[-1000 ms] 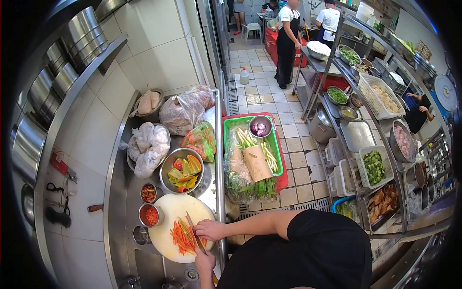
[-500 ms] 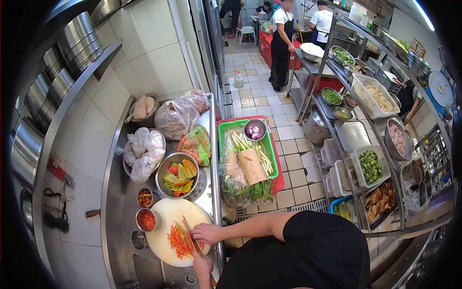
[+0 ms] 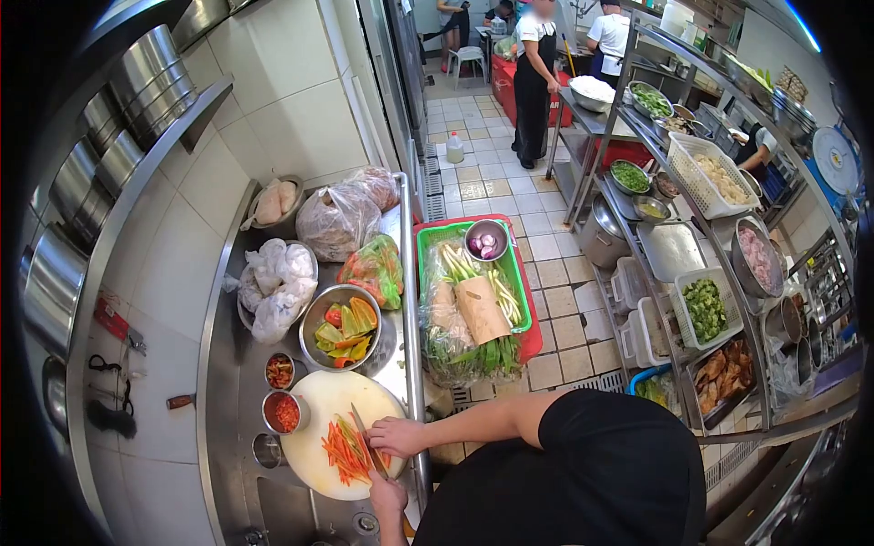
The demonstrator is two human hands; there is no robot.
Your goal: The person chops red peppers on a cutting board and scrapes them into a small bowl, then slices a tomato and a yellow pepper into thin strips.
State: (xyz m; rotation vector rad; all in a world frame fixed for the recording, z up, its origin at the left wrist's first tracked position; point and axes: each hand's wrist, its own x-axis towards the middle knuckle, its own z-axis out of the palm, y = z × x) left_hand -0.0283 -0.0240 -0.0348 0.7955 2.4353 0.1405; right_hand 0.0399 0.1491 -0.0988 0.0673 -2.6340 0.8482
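Note:
My left hand [image 3: 388,494] is closed round the handle of a kitchen knife [image 3: 361,426], whose blade lies over the round white cutting board [image 3: 309,448]. Close to the blade, my right hand [image 3: 397,437] rests with its fingers bent down over food on the board, mostly hidden beneath them. A few reddish strips show just below those fingers. On the other side of the blade is a loose pile of thin bell pepper strips [image 3: 344,452], red and orange with some yellow-green. A metal bowl of bell pepper pieces [image 3: 346,335] sits beyond the board.
Beside the board stand a metal cup of chopped red pieces [image 3: 286,414] and a smaller cup [image 3: 267,449]. Plastic bags [image 3: 339,224] fill the counter's far end. A green basket [image 3: 428,238] of vegetables adjoins the counter. Food racks [image 3: 669,264] line the right; a person [image 3: 534,82] stands in the aisle.
The view has shifted slightly. Both hands remain at the board, with the knife in my left hand. Farther back, a person by the white stool has changed position.

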